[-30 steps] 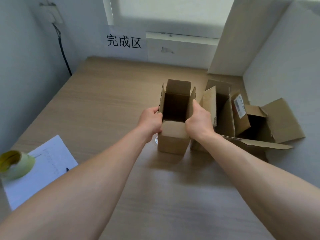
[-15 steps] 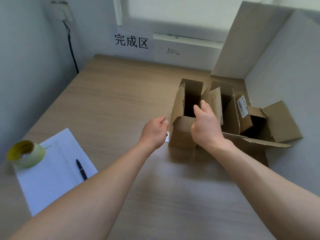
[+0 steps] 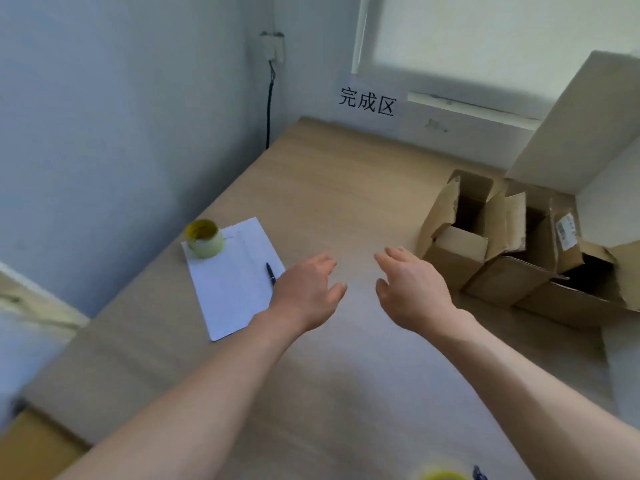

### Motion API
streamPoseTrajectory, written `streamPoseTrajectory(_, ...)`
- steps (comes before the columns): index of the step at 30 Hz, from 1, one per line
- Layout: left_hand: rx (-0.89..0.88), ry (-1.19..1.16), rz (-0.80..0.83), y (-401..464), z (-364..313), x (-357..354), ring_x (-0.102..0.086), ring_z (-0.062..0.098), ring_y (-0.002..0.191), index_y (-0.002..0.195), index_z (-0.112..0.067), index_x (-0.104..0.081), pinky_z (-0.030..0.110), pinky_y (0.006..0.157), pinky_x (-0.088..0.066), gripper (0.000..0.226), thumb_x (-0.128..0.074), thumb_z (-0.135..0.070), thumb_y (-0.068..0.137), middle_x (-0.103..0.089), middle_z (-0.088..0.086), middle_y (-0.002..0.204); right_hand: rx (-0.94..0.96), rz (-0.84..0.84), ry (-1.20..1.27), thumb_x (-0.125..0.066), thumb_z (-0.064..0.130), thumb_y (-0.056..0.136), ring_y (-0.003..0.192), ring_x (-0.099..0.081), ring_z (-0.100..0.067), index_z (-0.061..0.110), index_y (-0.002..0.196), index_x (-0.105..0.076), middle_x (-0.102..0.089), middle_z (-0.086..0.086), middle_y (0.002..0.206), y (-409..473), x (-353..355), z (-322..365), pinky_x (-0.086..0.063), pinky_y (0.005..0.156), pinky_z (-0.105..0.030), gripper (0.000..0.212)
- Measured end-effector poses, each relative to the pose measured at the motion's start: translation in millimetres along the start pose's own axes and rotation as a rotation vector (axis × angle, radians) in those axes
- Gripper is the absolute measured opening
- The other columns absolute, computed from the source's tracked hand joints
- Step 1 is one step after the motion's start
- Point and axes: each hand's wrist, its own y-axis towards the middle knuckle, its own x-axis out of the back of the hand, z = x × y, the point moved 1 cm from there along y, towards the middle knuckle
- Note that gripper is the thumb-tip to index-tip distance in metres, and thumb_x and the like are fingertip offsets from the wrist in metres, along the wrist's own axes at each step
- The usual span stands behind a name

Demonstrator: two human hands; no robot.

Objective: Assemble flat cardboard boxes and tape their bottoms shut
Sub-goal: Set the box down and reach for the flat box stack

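A small assembled cardboard box [image 3: 456, 251] stands upright with its top flaps open at the right of the wooden table [image 3: 346, 188]. Two more open boxes [image 3: 540, 271] stand beside it toward the right wall. My left hand [image 3: 306, 296] and my right hand [image 3: 414, 289] hover over the middle of the table, fingers relaxed, holding nothing. My right hand is just left of the nearest box and does not touch it. A roll of clear tape [image 3: 204, 239] with a yellow core sits at the left, on the corner of a paper sheet.
A white paper sheet [image 3: 232, 278] with a black pen [image 3: 270, 273] lies left of my left hand. A sign with characters [image 3: 367, 102] hangs on the back wall. A large cardboard panel [image 3: 581, 126] leans in the back right corner. Something yellow [image 3: 441, 475] shows at the bottom edge.
Both hands have let go of the small box and drawn back toward the middle of the table. The view has swung left, so the boxes now sit at the right.
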Motion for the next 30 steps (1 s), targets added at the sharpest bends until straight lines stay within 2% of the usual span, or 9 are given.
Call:
streamPoseTrajectory(3,0.096,0.112,-0.064,-50,24,22,-0.044,0.019,0.127,0.129,-0.015,-0.055,0.039,0.096,-0.045,0.045,-0.050,-0.044,0.094,-0.051,-0.001,0.136,0.122,0.012,0.017,-0.051,0.022,0.089,0.102,-0.050,-0.024,0.014,0.100,-0.050,-0.052,0.000,0.101,-9,-1,40,-0.037,0.068,-0.034,0.013)
streamPoseTrajectory(5,0.189,0.155,-0.103,-91,38,38,-0.043,0.020,0.128,0.128,-0.015,-0.056,0.040,0.096,-0.044,0.045,-0.048,-0.044,0.094,-0.052,0.001,0.135,0.199,0.023,0.049,-0.051,0.022,0.089,0.100,-0.048,-0.024,0.014,0.096,-0.047,-0.047,0.002,0.096,-19,0,69,-0.028,0.064,-0.032,0.012)
streamPoseTrajectory(7,0.266,0.202,-0.130,-136,48,54,-0.043,0.020,0.129,0.133,-0.018,-0.052,0.040,0.096,-0.045,0.047,-0.047,-0.045,0.095,-0.049,0.000,0.139,0.277,0.013,0.092,-0.052,0.023,0.089,0.100,-0.048,-0.023,0.016,0.095,-0.047,-0.042,0.005,0.092,-36,1,101,-0.027,0.063,-0.031,0.011)
streamPoseTrajectory(9,0.345,0.241,-0.165,-185,58,69,-0.046,0.021,0.127,0.133,-0.020,-0.051,0.040,0.093,-0.047,0.047,-0.047,-0.045,0.094,-0.049,-0.002,0.139,0.371,0.012,0.116,-0.051,0.025,0.090,0.107,-0.049,-0.023,0.015,0.100,-0.050,-0.047,0.005,0.097,-55,2,134,-0.033,0.065,-0.032,0.015)
streamPoseTrajectory(12,0.473,0.286,-0.196,-264,71,89,-0.050,0.026,0.121,0.123,-0.015,-0.056,0.040,0.090,-0.048,0.041,-0.049,-0.041,0.092,-0.052,0.004,0.132,0.496,0.009,0.128,-0.050,0.026,0.090,0.114,-0.051,-0.026,0.013,0.107,-0.054,-0.055,-0.003,0.112,-89,8,190,-0.046,0.075,-0.037,0.021)
streamPoseTrajectory(15,0.583,0.323,-0.244,-341,85,105,-0.051,0.025,0.117,0.115,-0.015,-0.058,0.037,0.086,-0.049,0.036,-0.051,-0.041,0.090,-0.055,0.002,0.123,0.610,0.031,0.165,-0.051,0.028,0.090,0.112,-0.053,-0.029,0.013,0.112,-0.056,-0.057,-0.005,0.115,-127,14,249,-0.048,0.081,-0.039,0.027)
streamPoseTrajectory(20,0.768,0.315,-0.362,-462,108,123,-0.048,0.023,0.125,0.122,-0.018,-0.058,0.037,0.096,-0.046,0.041,-0.054,-0.045,0.091,-0.053,0.000,0.133,0.774,0.033,0.191,-0.053,0.034,0.091,0.120,-0.053,-0.022,0.020,0.127,-0.054,-0.055,0.000,0.134,-190,19,346,-0.052,0.084,-0.037,0.038)
streamPoseTrajectory(28,1.003,0.271,-0.507,-670,160,137,-0.043,0.020,0.132,0.140,-0.020,-0.048,0.039,0.104,-0.041,0.051,-0.054,-0.042,0.094,-0.046,-0.003,0.145,1.098,0.045,0.170,-0.057,0.032,0.088,0.107,-0.059,-0.024,0.018,0.121,-0.058,-0.060,-0.001,0.119,-314,7,519,-0.048,0.075,-0.031,0.035)
streamPoseTrajectory(30,1.052,0.276,-0.513,-726,175,139,-0.042,0.021,0.132,0.138,-0.020,-0.048,0.039,0.102,-0.041,0.050,-0.054,-0.041,0.094,-0.047,-0.001,0.144,1.147,0.056,0.183,-0.059,0.032,0.089,0.112,-0.058,-0.022,0.019,0.126,-0.056,-0.061,-0.002,0.123,-354,-1,567,-0.050,0.083,-0.032,0.040)
